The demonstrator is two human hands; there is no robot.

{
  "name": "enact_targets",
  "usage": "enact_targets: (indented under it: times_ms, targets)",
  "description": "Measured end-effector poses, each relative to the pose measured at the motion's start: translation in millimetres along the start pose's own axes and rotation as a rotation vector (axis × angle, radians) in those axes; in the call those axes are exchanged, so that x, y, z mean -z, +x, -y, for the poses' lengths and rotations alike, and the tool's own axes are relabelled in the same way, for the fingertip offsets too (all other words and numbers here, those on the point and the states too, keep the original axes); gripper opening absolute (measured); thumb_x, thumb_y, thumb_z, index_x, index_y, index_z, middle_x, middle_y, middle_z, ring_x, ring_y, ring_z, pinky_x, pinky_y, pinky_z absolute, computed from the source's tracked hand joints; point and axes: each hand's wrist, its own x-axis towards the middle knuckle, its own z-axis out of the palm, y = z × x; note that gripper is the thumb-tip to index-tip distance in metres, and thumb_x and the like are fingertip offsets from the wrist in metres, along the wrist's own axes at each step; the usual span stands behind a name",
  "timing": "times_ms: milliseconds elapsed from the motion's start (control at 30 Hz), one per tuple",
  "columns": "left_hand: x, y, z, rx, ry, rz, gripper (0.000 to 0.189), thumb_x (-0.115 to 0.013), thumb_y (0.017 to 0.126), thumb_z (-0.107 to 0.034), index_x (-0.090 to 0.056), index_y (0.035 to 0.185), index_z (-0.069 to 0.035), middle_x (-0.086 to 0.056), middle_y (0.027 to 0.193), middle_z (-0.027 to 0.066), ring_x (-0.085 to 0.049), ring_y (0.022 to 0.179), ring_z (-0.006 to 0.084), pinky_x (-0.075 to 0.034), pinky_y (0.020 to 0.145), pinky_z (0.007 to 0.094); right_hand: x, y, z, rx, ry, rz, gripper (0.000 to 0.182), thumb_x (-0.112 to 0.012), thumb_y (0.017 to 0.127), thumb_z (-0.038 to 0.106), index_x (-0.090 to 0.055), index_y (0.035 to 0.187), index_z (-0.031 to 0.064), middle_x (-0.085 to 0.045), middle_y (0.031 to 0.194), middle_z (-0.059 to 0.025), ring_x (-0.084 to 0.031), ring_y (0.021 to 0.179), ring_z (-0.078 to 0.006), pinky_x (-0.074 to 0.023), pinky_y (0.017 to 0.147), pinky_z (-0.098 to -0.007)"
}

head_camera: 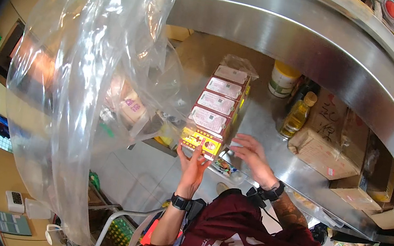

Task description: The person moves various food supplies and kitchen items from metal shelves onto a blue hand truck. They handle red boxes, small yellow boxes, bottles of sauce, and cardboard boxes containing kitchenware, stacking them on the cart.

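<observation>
A row of small maroon cartons (215, 102) with white printed faces lies on the steel shelf, apparently wrapped together in clear plastic film. Its near end, a yellow and red printed face, reaches the shelf's front edge. My left hand (193, 165) grips that near end with spread fingers, one of them laid along the yellow face. To the right of the row is my right hand (254, 156), its fingers apart and pointing at the cartons' side. I see nothing in it. Crumpled clear film (241, 66) sticks out at the far end of the row.
Above the steel shelf (258, 112) runs a steel counter edge (288, 26). A yellow-lidded tub (284, 79), an oil bottle (298, 116) and a taped cardboard box (329, 140) stand to the right. A large clear plastic bag (86, 82) hangs at left, hiding things behind it.
</observation>
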Motion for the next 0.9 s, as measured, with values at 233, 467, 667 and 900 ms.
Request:
enact_targets:
  times_ms: [233,467,667,900]
  targets:
    - [70,-52,-17,-0.008,0.062,-0.030,0.075,-0.055,0.096,-0.013,-0.006,0.149,-0.033,-0.041,0.136,0.0100,-0.053,0.114,0.0251,-0.048,0.089,0.0485,15,10,32,0.056,0.093,-0.261,0.035,-0.049,0.091,0.013,-0.046,0.125,0.0071,-0.050,0.128,-0.0094,-0.049,0.114,-0.0191,-0.0410,0.094,-0.0334]
    - [108,-84,-19,-0.045,-0.057,0.064,0.074,-0.045,0.087,-0.006,-0.011,0.151,-0.018,-0.032,0.148,0.0112,-0.037,0.134,0.0303,-0.031,0.110,0.0510,21,36,12,0.032,-0.063,-0.262,0.038,-0.041,0.100,0.032,-0.048,0.130,0.0091,-0.049,0.131,-0.0075,-0.045,0.123,-0.0206,-0.0364,0.101,-0.0375]
    - [114,-77,9,0.047,-0.189,-0.087,0.055,-0.044,0.093,-0.031,-0.034,0.142,-0.008,-0.049,0.136,0.0120,-0.051,0.121,0.0333,-0.043,0.098,0.0500,15,75,1,-0.004,-0.144,-0.045,0.068,-0.027,0.100,0.055,-0.037,0.143,0.0019,-0.043,0.143,-0.0123,-0.036,0.135,-0.0235,-0.0272,0.111,-0.0371]
    - [86,-74,9,-0.022,-0.297,-0.251,0.047,-0.040,0.097,-0.037,-0.045,0.133,-0.006,-0.058,0.125,0.0106,-0.059,0.112,0.0273,-0.049,0.095,0.0461,-21,59,14,-0.030,-0.133,0.079,0.074,-0.025,0.099,0.058,-0.039,0.140,-0.0019,-0.042,0.143,-0.0141,-0.038,0.133,-0.0226,-0.0253,0.112,-0.0352]
